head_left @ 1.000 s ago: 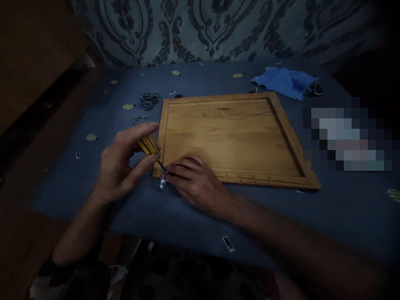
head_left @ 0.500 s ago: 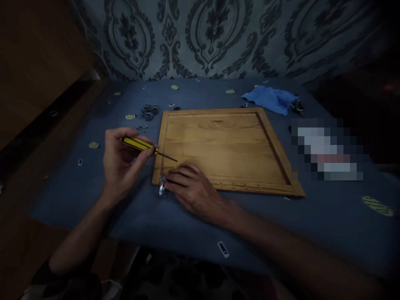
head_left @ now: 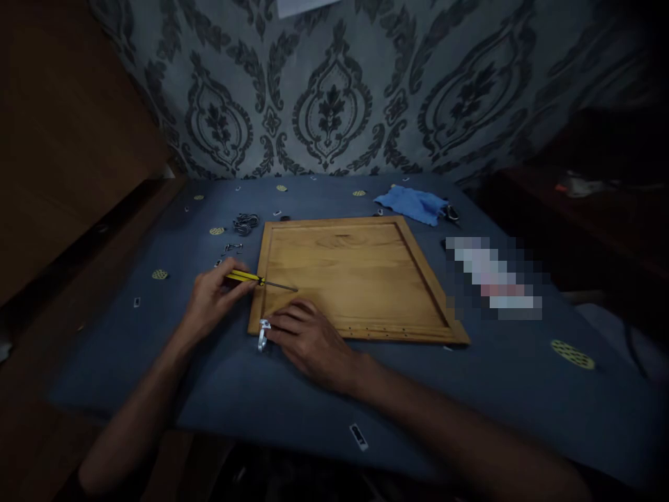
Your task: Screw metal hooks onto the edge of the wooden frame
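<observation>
My left hand (head_left: 213, 300) is closed on the yellow and black handle of a screwdriver (head_left: 243, 277). The screwdriver's thin shaft points right, above the left part of a framed wooden cabinet door (head_left: 345, 268). At the door's near left corner, my right hand (head_left: 316, 345) has its fingers pressed on a shiny metal cabinet hinge (head_left: 263, 336). Part of the hinge sticks out past the door's near edge, and the fingertips cover some of it. Several small dark holes run along the near rail of the door, right of my right hand.
Beyond my left hand lie small screws (head_left: 233, 247) and a pile of dark metal pieces (head_left: 245, 224). A blue cloth (head_left: 412, 203) rests at the back right, with a dark object beside it. A blurred-out item (head_left: 494, 275) lies right of the door on the blue tablecloth (head_left: 209, 397).
The camera view has tilted up, showing more wall. The screwdriver has turned in my left hand, its handle now more level. My right hand stays on the hinge.
</observation>
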Action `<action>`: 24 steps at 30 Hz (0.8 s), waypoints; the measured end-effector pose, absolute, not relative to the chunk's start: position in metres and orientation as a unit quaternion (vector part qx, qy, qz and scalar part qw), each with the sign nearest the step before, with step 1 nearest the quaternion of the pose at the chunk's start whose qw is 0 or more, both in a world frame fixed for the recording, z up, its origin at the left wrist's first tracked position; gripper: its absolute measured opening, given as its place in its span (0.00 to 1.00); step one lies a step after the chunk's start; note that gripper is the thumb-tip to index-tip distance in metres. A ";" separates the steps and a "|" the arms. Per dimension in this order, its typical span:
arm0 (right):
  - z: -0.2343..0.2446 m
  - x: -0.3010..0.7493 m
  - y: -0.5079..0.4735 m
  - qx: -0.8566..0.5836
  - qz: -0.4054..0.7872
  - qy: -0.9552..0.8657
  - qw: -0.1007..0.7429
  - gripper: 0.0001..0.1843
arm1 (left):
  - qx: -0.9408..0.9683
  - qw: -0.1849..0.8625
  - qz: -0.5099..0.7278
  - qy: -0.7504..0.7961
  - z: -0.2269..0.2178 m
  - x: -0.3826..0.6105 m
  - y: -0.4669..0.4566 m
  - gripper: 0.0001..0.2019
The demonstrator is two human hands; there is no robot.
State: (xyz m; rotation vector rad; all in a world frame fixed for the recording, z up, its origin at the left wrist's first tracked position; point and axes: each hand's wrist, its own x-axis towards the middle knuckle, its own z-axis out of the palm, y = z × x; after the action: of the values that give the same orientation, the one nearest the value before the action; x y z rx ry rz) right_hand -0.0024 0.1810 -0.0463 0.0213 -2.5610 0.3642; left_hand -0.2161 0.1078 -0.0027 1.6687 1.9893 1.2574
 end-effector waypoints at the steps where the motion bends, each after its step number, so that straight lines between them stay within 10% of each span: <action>1: -0.046 -0.002 0.181 0.004 0.134 -0.953 0.271 0.11 | 0.590 0.128 0.409 0.684 -0.002 -0.220 0.107 0.13; 24: -0.052 -0.005 0.181 0.002 0.123 -0.961 0.248 0.11 | 0.704 0.133 0.338 0.610 -0.009 -0.212 0.111 0.27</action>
State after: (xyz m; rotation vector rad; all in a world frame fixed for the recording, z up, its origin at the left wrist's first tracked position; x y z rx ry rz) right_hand -0.0054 0.1813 -0.0516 0.0063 -2.6189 0.3353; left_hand -0.2123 0.1106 -0.0087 2.0418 1.7687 0.9807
